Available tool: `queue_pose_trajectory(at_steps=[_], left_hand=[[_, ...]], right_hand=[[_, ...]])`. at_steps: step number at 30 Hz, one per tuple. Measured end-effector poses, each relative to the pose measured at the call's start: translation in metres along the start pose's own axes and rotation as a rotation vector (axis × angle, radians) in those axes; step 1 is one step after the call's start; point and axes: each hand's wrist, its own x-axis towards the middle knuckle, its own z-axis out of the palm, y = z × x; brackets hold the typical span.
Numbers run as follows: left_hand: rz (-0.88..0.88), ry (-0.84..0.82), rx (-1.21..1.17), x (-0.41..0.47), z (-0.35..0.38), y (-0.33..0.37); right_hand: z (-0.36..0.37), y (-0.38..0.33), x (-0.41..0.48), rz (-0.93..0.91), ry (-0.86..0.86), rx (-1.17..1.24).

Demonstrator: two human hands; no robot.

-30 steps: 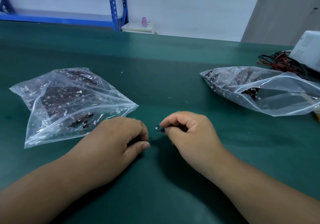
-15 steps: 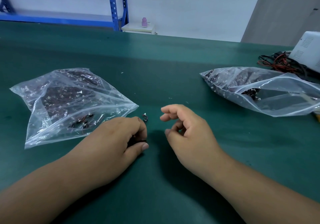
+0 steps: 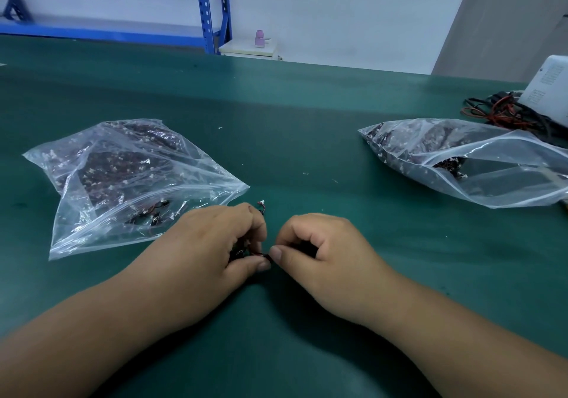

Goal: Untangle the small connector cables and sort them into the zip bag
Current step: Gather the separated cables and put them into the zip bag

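The green table (image 3: 307,121) carries two clear zip bags, both holding dark cables with pale connectors. The left bag (image 3: 132,179) lies just beyond the left hand, its zip edge toward the person. The right bag (image 3: 479,167) lies well apart on the far right, with its mouth gaping toward the frame edge. I cannot tell which bag is the source and which is the goal.

The hands meet at the table's near middle, between the bags. The left hand (image 3: 209,244) rests on the table with its fingers curled round a small clump (image 3: 241,252) of cables, most of it hidden in the palm. The right hand (image 3: 322,253) has its thumb and forefinger pressed together on a thin strand (image 3: 262,254) at the clump's right edge, and its other fingers are curled in. A loose connector (image 3: 262,204) pokes out past the left knuckles, apart from the pinch.

This looks like the untangling step: one cable is being picked out of the clump, and none has been freed for bagging yet. The next move likely calls for a steady pull to the right while the left hand holds the rest back, gentle enough that the snagged connectors slip free rather than tighten. The freed cable then goes to a bag's mouth.
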Motion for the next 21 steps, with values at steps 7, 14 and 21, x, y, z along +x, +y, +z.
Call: queue_pose_trajectory(at_steps=[7,14,21], left_hand=[[-0.024,0.034,-0.069,0.001,-0.002,0.003],[-0.048,0.027,-0.027,-0.001,0.001,0.001],[-0.133,-0.156,0.24,-0.001,0.003,-0.009]], right_hand=[[0.0,0.002,-0.001,-0.005,-0.034,0.01],[0.001,0.002,-0.001,-0.011,0.018,-0.039],[-0.003,0.015,0.003,0.298,0.255,-0.11]])
